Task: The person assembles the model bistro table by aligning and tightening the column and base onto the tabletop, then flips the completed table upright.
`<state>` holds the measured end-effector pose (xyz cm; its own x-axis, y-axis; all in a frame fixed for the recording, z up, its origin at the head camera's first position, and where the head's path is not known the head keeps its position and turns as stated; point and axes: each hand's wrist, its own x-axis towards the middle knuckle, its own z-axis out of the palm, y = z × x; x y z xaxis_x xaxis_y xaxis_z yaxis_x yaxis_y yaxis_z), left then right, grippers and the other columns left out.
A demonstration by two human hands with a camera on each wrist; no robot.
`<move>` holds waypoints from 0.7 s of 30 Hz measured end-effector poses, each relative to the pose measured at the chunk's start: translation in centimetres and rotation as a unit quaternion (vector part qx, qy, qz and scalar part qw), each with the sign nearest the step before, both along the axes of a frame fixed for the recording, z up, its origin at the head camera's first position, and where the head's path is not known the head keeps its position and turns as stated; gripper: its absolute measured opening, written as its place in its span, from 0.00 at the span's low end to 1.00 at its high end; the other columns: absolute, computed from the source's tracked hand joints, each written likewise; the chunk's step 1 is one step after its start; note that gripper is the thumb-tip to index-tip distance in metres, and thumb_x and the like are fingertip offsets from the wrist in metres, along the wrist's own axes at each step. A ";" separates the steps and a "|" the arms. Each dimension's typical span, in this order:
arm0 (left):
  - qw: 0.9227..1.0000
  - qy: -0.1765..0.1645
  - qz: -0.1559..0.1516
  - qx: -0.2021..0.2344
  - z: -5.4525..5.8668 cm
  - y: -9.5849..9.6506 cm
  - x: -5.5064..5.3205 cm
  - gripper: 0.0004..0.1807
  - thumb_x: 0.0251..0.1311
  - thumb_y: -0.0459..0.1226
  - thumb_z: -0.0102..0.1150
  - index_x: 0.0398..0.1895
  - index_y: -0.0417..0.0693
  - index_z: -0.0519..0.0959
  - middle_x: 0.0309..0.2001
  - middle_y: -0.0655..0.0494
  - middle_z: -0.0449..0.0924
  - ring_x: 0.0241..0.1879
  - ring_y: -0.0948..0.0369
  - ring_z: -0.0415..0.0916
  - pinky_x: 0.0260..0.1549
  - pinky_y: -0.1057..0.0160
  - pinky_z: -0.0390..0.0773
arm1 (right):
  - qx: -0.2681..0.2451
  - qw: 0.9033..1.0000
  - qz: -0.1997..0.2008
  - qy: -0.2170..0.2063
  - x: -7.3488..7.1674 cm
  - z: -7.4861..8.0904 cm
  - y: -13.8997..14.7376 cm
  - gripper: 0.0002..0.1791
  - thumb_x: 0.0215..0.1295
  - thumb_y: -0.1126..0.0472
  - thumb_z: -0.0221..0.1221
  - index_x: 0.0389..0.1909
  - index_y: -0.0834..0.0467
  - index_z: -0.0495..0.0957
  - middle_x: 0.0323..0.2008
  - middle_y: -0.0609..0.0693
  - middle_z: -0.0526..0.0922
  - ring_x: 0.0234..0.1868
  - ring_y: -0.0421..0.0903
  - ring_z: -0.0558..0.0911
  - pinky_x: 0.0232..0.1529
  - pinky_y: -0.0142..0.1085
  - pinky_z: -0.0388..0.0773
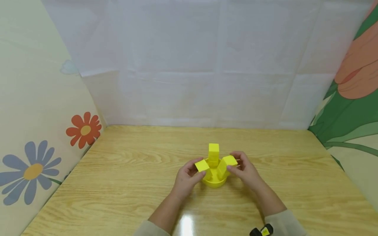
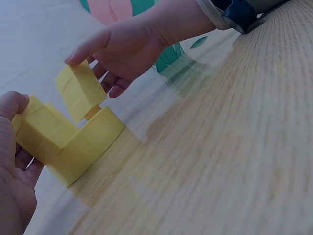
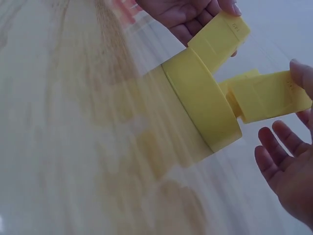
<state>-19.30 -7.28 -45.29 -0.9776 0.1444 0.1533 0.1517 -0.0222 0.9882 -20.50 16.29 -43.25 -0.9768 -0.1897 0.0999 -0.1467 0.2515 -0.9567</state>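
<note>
A round yellow base (image 1: 214, 184) with a low wall sits on the table, and three yellow rectangular blocks rise from it. My left hand (image 1: 183, 181) pinches the left block (image 1: 202, 165) between thumb and fingers. On the other side, my right hand (image 1: 248, 172) holds the right block (image 1: 229, 160), thumb on its near side. Both of these blocks lean outward. The rear block (image 1: 214, 151) stands upright, untouched. In the left wrist view, a narrow neck (image 2: 92, 112) shows beneath the right block. How the left block meets the base is hidden by the base's wall.
The wood-grain table (image 1: 124, 173) stretches around the base on every side. A white sheet (image 1: 206, 65) hangs behind its far edge. Flower-printed cloth (image 1: 32, 98) covers the left side, with more floral print (image 1: 354, 118) on the right.
</note>
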 end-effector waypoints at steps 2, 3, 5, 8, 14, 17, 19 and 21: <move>1.000 0.002 -0.001 0.000 0.0 0.0 0.0 0.25 0.57 0.27 0.62 0.61 0.34 0.73 0.57 0.36 0.77 0.53 0.58 0.77 0.52 0.72 0.76 | -0.004 1.000 -0.007 -0.005 0.1 0.1 0.1 0.24 0.66 0.66 0.60 0.60 0.64 0.65 0.54 0.62 0.74 0.47 0.37 0.74 0.48 0.26 0.74; 1.000 0.002 -0.001 -0.001 0.0 0.0 0.0 0.25 0.57 0.27 0.62 0.61 0.34 0.73 0.57 0.36 0.78 0.53 0.59 0.77 0.52 0.72 0.76 | -0.010 1.000 -0.006 -0.007 0.2 0.1 0.2 0.23 0.67 0.66 0.58 0.60 0.65 0.65 0.54 0.62 0.74 0.47 0.36 0.74 0.49 0.25 0.74; 1.000 0.002 -0.001 -0.001 0.1 0.0 0.0 0.25 0.58 0.27 0.62 0.61 0.34 0.73 0.57 0.37 0.78 0.52 0.59 0.78 0.52 0.72 0.76 | -0.025 1.000 0.004 -0.004 0.3 0.2 0.4 0.20 0.71 0.66 0.52 0.61 0.66 0.64 0.55 0.63 0.74 0.49 0.35 0.74 0.52 0.26 0.73; 1.000 -0.002 -0.002 0.000 0.2 0.0 0.0 0.25 0.58 0.27 0.62 0.61 0.33 0.73 0.56 0.37 0.78 0.52 0.60 0.77 0.51 0.73 0.76 | -0.040 0.999 0.019 0.000 0.5 0.2 0.9 0.19 0.73 0.66 0.44 0.61 0.69 0.64 0.54 0.59 0.74 0.50 0.33 0.74 0.53 0.26 0.72; 1.000 -0.013 -0.005 0.003 0.2 0.0 -0.1 0.26 0.58 0.27 0.62 0.61 0.34 0.73 0.57 0.39 0.78 0.52 0.60 0.76 0.53 0.72 0.75 | -0.029 0.999 0.034 0.016 0.8 0.1 1.5 0.18 0.72 0.65 0.50 0.58 0.69 0.66 0.49 0.53 0.76 0.49 0.34 0.75 0.52 0.26 0.73; 1.000 -0.012 -0.004 0.002 0.2 -0.1 -0.1 0.26 0.58 0.27 0.62 0.61 0.34 0.73 0.57 0.39 0.78 0.53 0.61 0.76 0.54 0.71 0.75 | -0.013 0.999 0.034 0.034 1.1 -0.1 1.6 0.18 0.70 0.66 0.54 0.57 0.69 0.67 0.48 0.56 0.76 0.47 0.35 0.75 0.50 0.26 0.75; 1.000 -0.011 -0.003 0.003 0.1 -0.1 -0.1 0.26 0.58 0.26 0.62 0.61 0.34 0.73 0.57 0.38 0.78 0.52 0.62 0.76 0.55 0.70 0.75 | -0.004 0.998 0.039 0.052 1.3 -0.1 1.5 0.19 0.69 0.67 0.56 0.57 0.69 0.68 0.47 0.58 0.76 0.46 0.35 0.76 0.50 0.26 0.75; 1.000 -0.006 -0.002 0.004 0.1 0.0 -0.1 0.26 0.58 0.26 0.62 0.61 0.33 0.73 0.57 0.37 0.78 0.52 0.61 0.76 0.55 0.69 0.75 | 0.002 0.996 0.045 0.079 1.4 -0.3 1.5 0.20 0.68 0.69 0.56 0.59 0.70 0.68 0.46 0.56 0.77 0.45 0.34 0.76 0.49 0.26 0.75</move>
